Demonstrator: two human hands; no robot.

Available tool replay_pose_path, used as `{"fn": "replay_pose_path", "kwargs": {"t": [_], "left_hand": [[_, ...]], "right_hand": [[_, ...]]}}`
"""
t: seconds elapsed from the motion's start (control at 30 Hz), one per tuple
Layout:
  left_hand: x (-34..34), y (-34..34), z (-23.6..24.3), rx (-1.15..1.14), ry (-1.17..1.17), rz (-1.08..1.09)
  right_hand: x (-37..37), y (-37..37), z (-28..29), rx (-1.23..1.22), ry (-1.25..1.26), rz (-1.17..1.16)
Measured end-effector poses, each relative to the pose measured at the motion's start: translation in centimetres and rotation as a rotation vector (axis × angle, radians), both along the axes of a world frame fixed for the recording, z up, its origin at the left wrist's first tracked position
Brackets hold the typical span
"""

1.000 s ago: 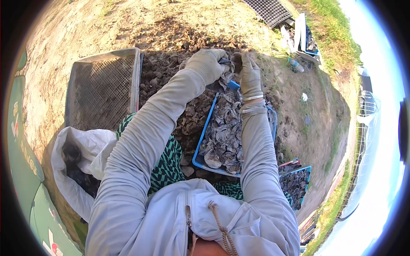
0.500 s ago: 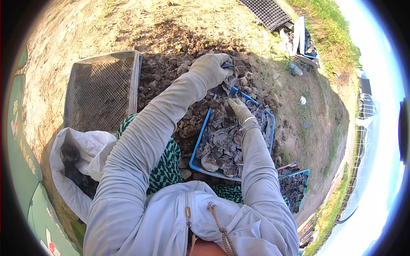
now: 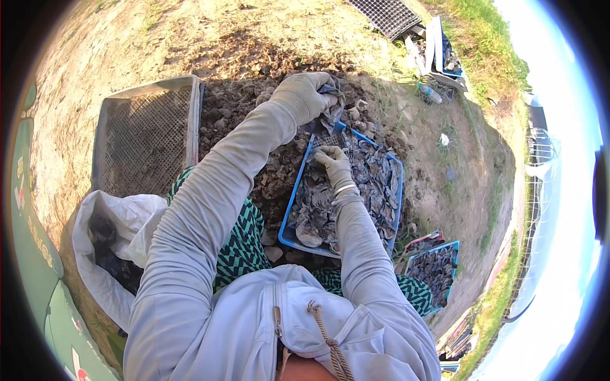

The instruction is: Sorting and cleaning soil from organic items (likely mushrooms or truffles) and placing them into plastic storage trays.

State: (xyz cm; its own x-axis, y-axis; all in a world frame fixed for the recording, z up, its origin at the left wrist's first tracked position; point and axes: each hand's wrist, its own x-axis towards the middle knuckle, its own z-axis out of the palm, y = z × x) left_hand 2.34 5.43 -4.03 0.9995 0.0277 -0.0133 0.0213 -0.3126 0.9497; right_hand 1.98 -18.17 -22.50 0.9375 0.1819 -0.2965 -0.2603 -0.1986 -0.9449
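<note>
We see dark soil (image 3: 230, 106) across the middle, with a mesh crate (image 3: 146, 136) on the left and a blue tray (image 3: 290, 237) of grey scraps (image 3: 375, 184) to the right. A white sack (image 3: 136, 219) stands near left. Our right hand (image 3: 335, 166) is over the tray, fingers curled; we cannot tell its grip. Our left hand (image 3: 304, 95), at the tray's far end, pinches a limp grey piece (image 3: 335, 105).

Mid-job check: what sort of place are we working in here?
Outdoors, probably a farm or plant-nursery plot: there is clumpy dark soil on open ground, a black many-celled tray like those for seedlings, and a grassy strip under open sky.
</note>
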Motion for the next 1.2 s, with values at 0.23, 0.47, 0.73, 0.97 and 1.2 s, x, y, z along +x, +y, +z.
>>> {"fn": "replay_pose_path", "kwargs": {"t": [0.23,0.47,0.73,0.97,1.2], "left_hand": [[-0.5,1.5,-0.2,0.028,-0.040,0.089],[-0.1,2.2,0.0,0.132,-0.039,0.130],[-0.8,1.8,0.5,0.215,-0.044,0.067],[-0.8,1.8,-0.4,0.180,-0.001,0.092],[-0.1,1.0,-0.7,0.087,0.000,-0.002]], "right_hand": [[5.8,4.9,7.2,0.369,-0.143,-0.211],[10.9,10.7,16.4,0.082,-0.696,-0.136],[7.0,8.2,14.7,0.553,-0.016,0.179],[4.5,2.0,-3.3,-1.063,-0.036,0.548],[2.8,-0.1,0.7,-0.704,0.150,0.393]]}}
